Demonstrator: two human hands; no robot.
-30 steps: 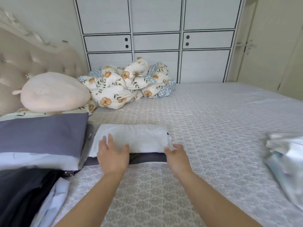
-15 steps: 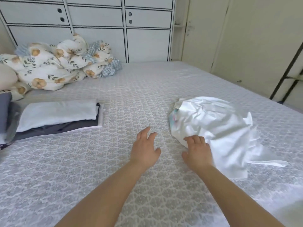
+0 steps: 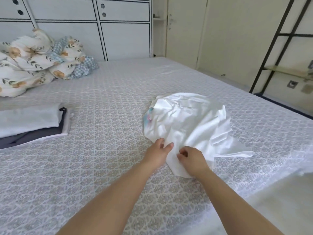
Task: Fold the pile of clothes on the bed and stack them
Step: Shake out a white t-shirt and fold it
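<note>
A crumpled white garment [image 3: 189, 122] lay on the bed [image 3: 110, 102], its patterned cover bare around it, and served as the centre of the scene. At the garment's near edge the left hand [image 3: 157, 154] rested with fingers loosely spread, fingertips touching the cloth. Just beside it, on the same near edge, the right hand [image 3: 191, 160] had its fingers curled and seemed to pinch a fold of the white fabric. Well to the left of the garment sat a stack of folded clothes [image 3: 32, 122], a pale piece on top of darker ones. Beyond the garment, at the far left of the bed, a floral quilt [image 3: 37, 60] was heaped against the white cabinet [image 3: 125, 36].
</note>
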